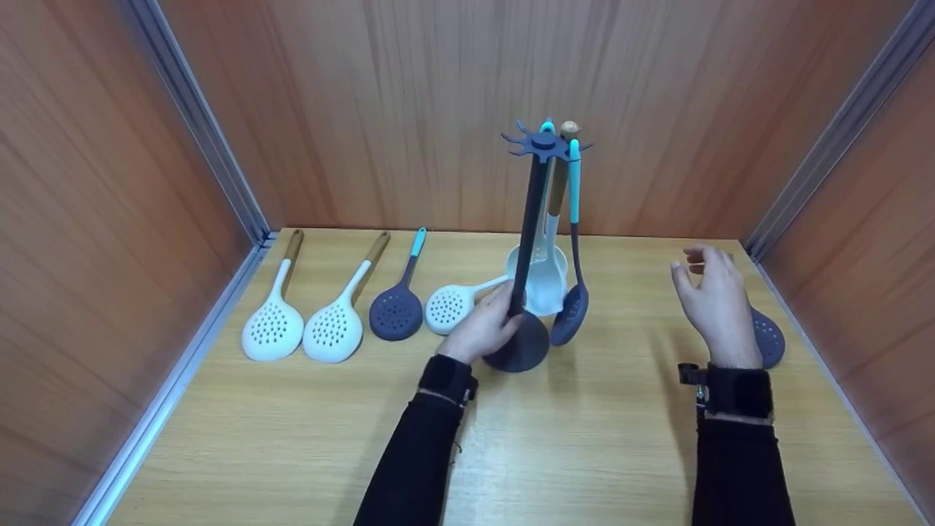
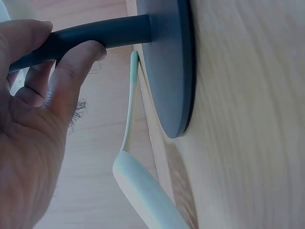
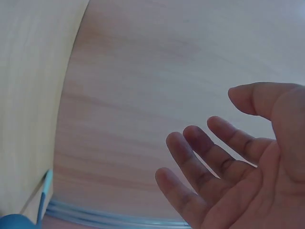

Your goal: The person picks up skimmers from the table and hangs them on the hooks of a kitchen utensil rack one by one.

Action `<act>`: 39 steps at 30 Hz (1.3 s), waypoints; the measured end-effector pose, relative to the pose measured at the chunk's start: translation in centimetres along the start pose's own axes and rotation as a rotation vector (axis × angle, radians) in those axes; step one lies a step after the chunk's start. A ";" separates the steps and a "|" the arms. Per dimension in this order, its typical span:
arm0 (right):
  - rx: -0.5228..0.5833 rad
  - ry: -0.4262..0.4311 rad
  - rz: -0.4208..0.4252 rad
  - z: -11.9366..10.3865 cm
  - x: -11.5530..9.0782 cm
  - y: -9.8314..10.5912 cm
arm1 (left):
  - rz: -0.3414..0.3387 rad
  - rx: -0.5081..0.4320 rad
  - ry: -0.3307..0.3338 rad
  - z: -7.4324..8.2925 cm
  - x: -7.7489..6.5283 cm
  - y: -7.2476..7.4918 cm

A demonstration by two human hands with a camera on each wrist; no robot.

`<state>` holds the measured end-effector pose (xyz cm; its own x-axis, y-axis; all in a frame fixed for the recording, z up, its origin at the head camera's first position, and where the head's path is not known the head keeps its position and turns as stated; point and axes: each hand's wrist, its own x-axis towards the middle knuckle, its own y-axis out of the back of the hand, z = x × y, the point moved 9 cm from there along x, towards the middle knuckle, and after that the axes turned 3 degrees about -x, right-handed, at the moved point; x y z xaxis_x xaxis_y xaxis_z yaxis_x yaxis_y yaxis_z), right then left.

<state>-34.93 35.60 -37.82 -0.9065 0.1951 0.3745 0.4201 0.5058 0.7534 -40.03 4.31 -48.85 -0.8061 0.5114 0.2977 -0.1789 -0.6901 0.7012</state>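
Note:
My left hand (image 1: 482,325) grips the dark pole (image 1: 531,226) of a utensil stand low down, just above its round base (image 1: 520,347). In the left wrist view, thumb and fingers wrap the pole (image 2: 124,32). From the stand's hooked top (image 1: 544,141) hang a dark slotted spoon (image 1: 572,310) with a turquoise handle, a white utensil (image 1: 546,285) with a wooden handle, and another pale one partly hidden behind. My right hand (image 1: 719,310) is held in the air at the right, fingers apart and holding nothing. Below it lies a dark skimmer (image 1: 769,340), partly covered by the hand.
Left of the stand lie two white skimmers (image 1: 272,329) (image 1: 333,330) with wooden handles, a dark skimmer (image 1: 396,314) with a turquoise handle, and a white skimmer (image 1: 448,307) close to my left hand. Wooden panels (image 1: 409,109) enclose the table's back and sides.

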 end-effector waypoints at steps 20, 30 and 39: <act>-0.053 -0.117 -0.018 5.7 0.4 0.7 | 0.000 0.008 0.031 -0.1 -0.2 -0.2; -0.130 -0.119 -0.018 7.9 0.7 0.1 | -0.004 0.019 0.038 -0.2 -0.2 -0.2; -0.198 -0.140 -0.028 9.9 0.8 -0.7 | 0.006 0.042 0.003 0.0 -0.1 -0.1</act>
<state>-36.43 43.74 -43.43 -0.9089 0.3055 0.2839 0.3827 0.3407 0.8587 -39.89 4.32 -48.99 -0.8088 0.5058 0.2999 -0.1504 -0.6710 0.7260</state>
